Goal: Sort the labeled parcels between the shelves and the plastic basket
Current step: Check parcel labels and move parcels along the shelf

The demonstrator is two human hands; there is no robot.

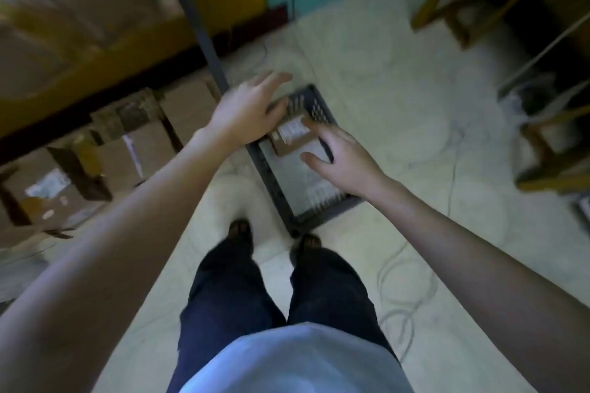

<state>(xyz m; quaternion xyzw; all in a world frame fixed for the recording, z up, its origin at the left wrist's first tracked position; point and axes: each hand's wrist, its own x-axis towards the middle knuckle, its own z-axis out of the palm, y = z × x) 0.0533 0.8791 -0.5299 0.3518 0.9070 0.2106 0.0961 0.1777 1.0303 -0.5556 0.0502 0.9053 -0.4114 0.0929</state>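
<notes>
A dark plastic basket (321,218) stands on the floor in front of my feet. A small brown parcel (292,137) with a white label lies over its far half, between my two hands. My left hand (247,113) hovers at the parcel's left with fingers spread and straight, thumb close to its top corner. My right hand (340,155) is at the parcel's right, fingers spread, index fingertip by its upper right corner. Neither hand curls round it. Whether the parcel rests inside the basket or is in the air is unclear. Flat pale parcels (297,182) lie in the basket beneath.
Shelves (95,73) with a yellow beam run along the left, and several labeled cardboard boxes (140,147) sit on the lower level. A grey upright post (204,35) stands beside the basket. Wooden furniture (549,169) is at the right. White cables (399,300) loop over the tiled floor.
</notes>
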